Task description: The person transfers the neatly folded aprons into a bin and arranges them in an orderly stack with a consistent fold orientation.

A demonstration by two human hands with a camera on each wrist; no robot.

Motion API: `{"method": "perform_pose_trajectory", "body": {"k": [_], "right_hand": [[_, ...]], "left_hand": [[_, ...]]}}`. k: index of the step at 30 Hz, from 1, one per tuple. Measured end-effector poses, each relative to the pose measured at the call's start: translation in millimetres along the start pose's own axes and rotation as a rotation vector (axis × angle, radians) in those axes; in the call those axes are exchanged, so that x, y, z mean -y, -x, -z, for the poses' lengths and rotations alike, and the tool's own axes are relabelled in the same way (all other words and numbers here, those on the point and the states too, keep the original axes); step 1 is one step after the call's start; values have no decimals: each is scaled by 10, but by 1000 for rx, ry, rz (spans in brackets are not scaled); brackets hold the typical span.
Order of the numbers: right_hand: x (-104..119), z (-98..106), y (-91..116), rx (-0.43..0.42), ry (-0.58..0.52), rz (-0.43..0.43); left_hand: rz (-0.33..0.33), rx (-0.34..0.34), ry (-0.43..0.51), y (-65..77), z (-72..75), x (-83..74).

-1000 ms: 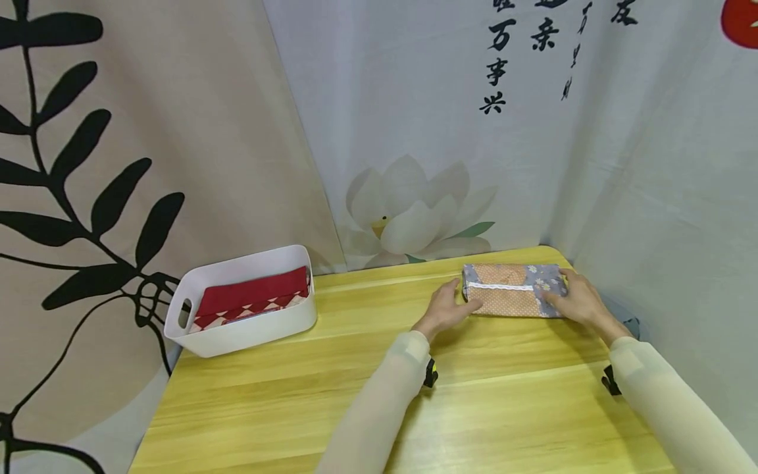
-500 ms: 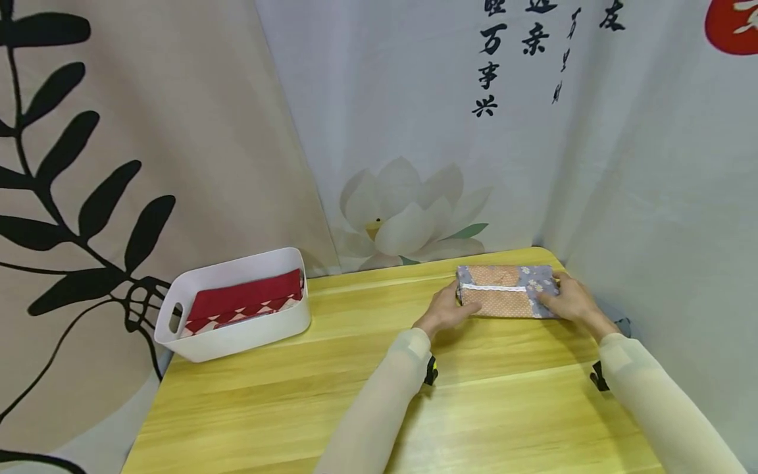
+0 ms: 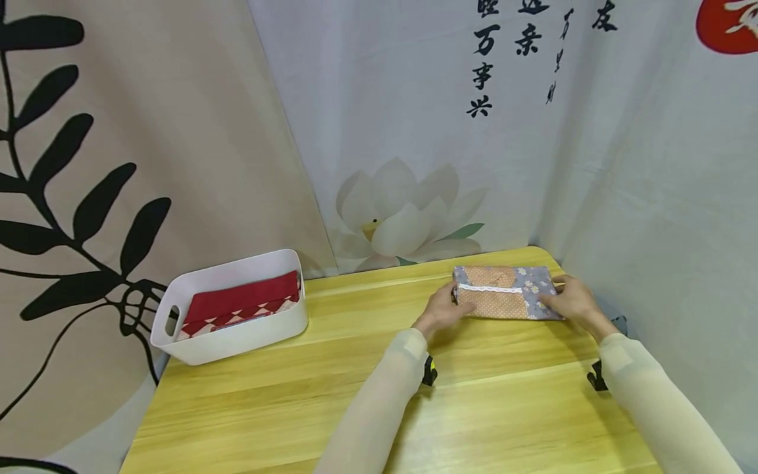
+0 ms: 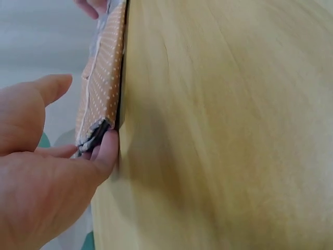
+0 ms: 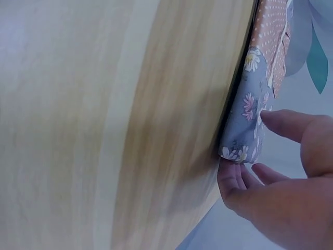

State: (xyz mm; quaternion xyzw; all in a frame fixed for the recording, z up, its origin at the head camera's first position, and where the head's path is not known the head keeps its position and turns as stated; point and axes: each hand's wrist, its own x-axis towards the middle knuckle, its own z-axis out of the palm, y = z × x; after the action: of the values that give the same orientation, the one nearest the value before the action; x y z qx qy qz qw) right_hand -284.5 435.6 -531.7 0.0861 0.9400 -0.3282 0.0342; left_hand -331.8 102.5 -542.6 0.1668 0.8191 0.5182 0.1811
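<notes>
A folded cloth [image 3: 496,301], orange with white dots and grey-blue with daisies, lies flat near the back right of the table; a white lace strip crosses it. My left hand [image 3: 441,309] is at its left end. In the left wrist view those fingers [image 4: 107,148] touch the layered end, while the thumb stands off to the side. At the opposite end is my right hand [image 3: 573,304]. Its fingers [image 5: 229,179] meet the floral end in the right wrist view, the thumb reaching over the upper face. Neither hand appears to squeeze the cloth.
On the table's left stands a white plastic basket [image 3: 231,345] with a handle hole, holding a folded red cloth [image 3: 239,299] with a checked border. Printed curtains [image 3: 379,131] hang directly behind the wooden table [image 3: 284,401]. Another curtain runs along the right side.
The head view has shifted slightly, so everything sits a little further left. My right fingers have loosened slightly at the cloth's end. The cloth itself has hardly moved on the table.
</notes>
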Motion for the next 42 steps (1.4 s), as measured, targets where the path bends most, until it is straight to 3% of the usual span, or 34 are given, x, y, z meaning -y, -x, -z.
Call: {"method": "perform_pose_trajectory", "body": {"k": [5, 13, 24, 30, 42], "right_hand": [[9, -4, 7, -4, 5, -11], [68, -50, 25, -20, 0, -26], [117, -69, 112, 11, -145, -45], [114, -182, 168, -58, -173, -13], [353, -355, 233, -163, -371, -16]], "left_hand": [[-14, -33, 149, 30, 30, 49], [58, -140, 260, 95, 11, 100], [14, -206, 153, 167, 79, 165], [-5, -236, 129, 219, 116, 216], [-54, -316, 99, 342, 308, 248]]}}
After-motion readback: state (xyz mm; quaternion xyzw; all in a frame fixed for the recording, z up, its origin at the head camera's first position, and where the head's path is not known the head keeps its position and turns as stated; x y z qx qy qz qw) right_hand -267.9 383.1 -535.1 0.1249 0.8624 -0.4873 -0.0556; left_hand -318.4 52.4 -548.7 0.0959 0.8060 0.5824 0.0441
